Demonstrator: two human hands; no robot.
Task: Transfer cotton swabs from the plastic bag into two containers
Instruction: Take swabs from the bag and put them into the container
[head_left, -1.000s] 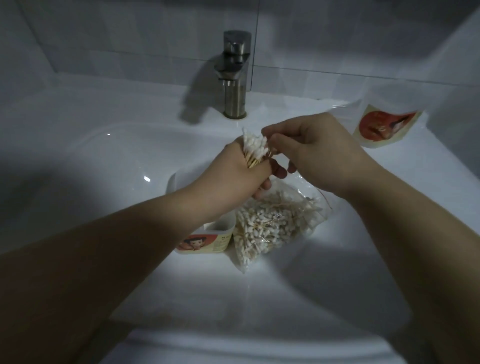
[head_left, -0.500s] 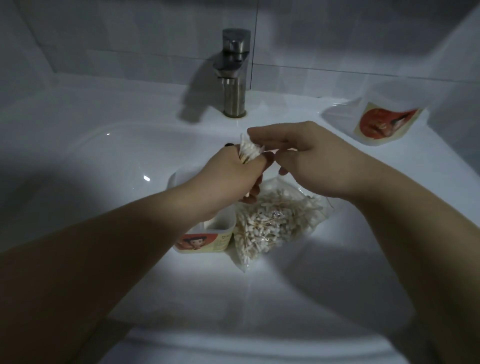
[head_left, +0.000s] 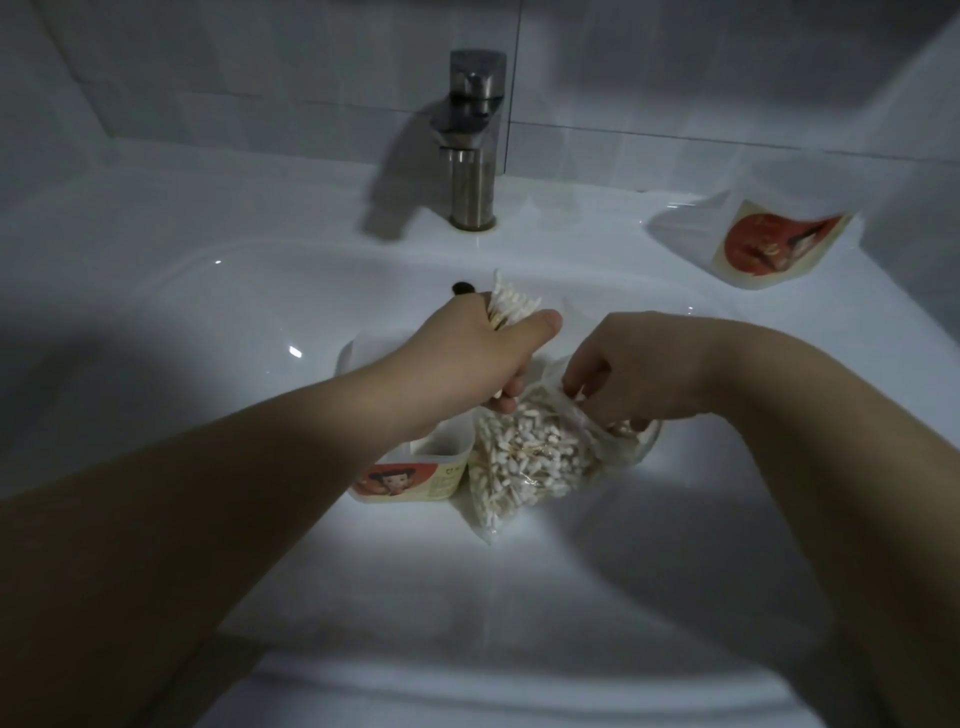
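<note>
A clear plastic bag (head_left: 524, 462) full of white cotton swabs lies in the sink basin. My left hand (head_left: 478, 353) grips a bundle of cotton swabs (head_left: 148, 306) whose white tips stick up above the fist. My right hand (head_left: 618, 374) reaches down into the bag's open mouth, fingers curled among the swabs and the plastic. A small container (head_left: 415, 475) with a red cartoon label stands in the basin just left of the bag, mostly hidden under my left forearm. A second container (head_left: 769, 244) with the same label lies tilted on the counter at the back right.
The white sink basin (head_left: 208, 322) surrounds everything. A steel faucet (head_left: 472, 140) stands at the back centre, with a dark overflow hole (head_left: 462, 287) below it. Tiled wall runs behind. The scene is dim, lit only around the basin's middle.
My right hand left the bundle and dropped down to the bag's opening. My left hand stayed up, still holding the swab bundle.
</note>
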